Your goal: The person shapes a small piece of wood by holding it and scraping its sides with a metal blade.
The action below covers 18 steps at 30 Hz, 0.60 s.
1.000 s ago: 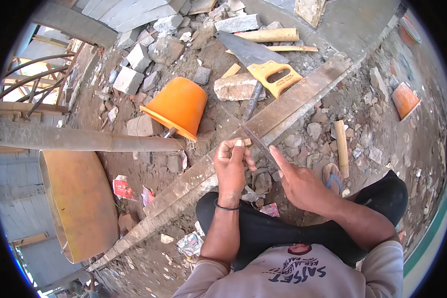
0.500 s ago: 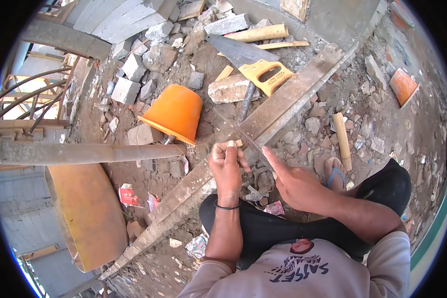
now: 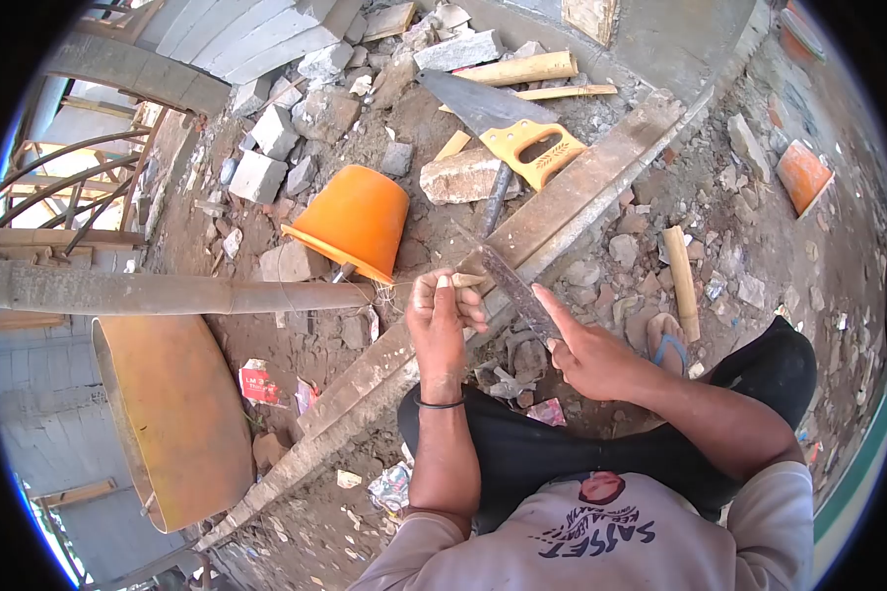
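A small piece of wood (image 3: 469,280) is pinched between the thumb and fingers of my left hand (image 3: 438,313). My right hand (image 3: 589,353) is closed on a long, dark knife (image 3: 514,293), its index finger stretched along the back of the blade. The blade slants up and left, close to the wood's right end; whether they touch I cannot tell. Both hands are over the near side of a long wooden plank (image 3: 562,209). Beyond the plank lies a handsaw (image 3: 503,120) with a yellow handle, across a dark metal bar (image 3: 497,197).
An upturned orange bucket (image 3: 355,219) stands left of the plank, beside a horizontal pole (image 3: 168,291). A large yellowish container (image 3: 177,424) lies at left. Broken blocks (image 3: 258,177) and rubble cover the back. A bamboo piece (image 3: 680,284) and an orange pot (image 3: 804,177) are at right.
The knife has swung so its broad side shows more, and my right hand has shifted slightly down and right. The wood piece in my left hand shows more of its length.
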Motion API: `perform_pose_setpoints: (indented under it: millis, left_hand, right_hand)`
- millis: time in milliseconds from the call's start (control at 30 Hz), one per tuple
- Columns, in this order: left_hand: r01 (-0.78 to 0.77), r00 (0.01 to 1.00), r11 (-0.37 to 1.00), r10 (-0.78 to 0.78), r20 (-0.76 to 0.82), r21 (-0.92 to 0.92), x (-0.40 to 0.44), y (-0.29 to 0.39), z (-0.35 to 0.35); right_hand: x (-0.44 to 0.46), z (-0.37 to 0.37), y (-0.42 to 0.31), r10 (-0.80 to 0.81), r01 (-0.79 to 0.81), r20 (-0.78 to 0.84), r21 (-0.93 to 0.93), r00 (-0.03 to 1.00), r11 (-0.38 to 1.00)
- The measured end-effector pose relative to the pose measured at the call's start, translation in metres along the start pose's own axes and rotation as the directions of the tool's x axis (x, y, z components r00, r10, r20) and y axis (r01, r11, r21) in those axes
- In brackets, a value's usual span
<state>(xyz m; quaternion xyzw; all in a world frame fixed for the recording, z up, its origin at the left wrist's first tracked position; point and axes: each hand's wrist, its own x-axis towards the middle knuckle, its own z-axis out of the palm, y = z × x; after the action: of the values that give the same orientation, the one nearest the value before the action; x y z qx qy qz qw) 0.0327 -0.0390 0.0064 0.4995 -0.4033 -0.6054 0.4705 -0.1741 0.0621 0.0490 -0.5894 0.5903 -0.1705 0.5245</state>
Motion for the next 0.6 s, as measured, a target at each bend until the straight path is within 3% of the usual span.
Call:
perform_pose_setpoints:
  millis: [67,200,267,300,367,400,600]
  left_hand:
    - [0.122,0.992,0.990,-0.123,-0.005,-0.070,-0.003,0.006,-0.006]
    - [0.105,0.994,0.994,-0.104,0.021,-0.014,-0.003,0.000,-0.014]
    - [0.112,0.972,0.952,-0.046,0.230,-0.285,-0.005,0.007,-0.018]
    - [0.095,0.976,0.952,-0.031,0.218,-0.291,-0.005,0.010,-0.017]
    - [0.136,0.938,0.858,0.050,0.343,-0.495,-0.010,0.016,-0.014]
    - [0.148,0.903,0.853,0.089,0.420,-0.500,-0.007,0.008,-0.021]
    - [0.060,0.856,0.848,0.228,0.464,-0.526,-0.018,0.011,-0.018]
  right_hand:
    - [0.000,-0.001,-0.001,0.049,-0.051,0.043,0.038,0.998,0.998]
    - [0.000,0.002,0.004,0.065,-0.066,0.040,0.017,0.997,0.998]
    - [0.002,-0.001,0.003,0.058,-0.059,0.049,0.024,0.997,0.998]
    - [0.001,-0.004,-0.001,0.083,-0.087,0.071,0.060,0.994,0.994]
    - [0.000,-0.003,-0.001,0.099,-0.108,0.104,0.083,0.990,0.991]
    - [0.001,0.000,0.003,0.093,-0.100,0.081,0.080,0.992,0.992]
    - [0.000,0.004,-0.003,0.133,-0.137,0.059,0.087,0.989,0.987]
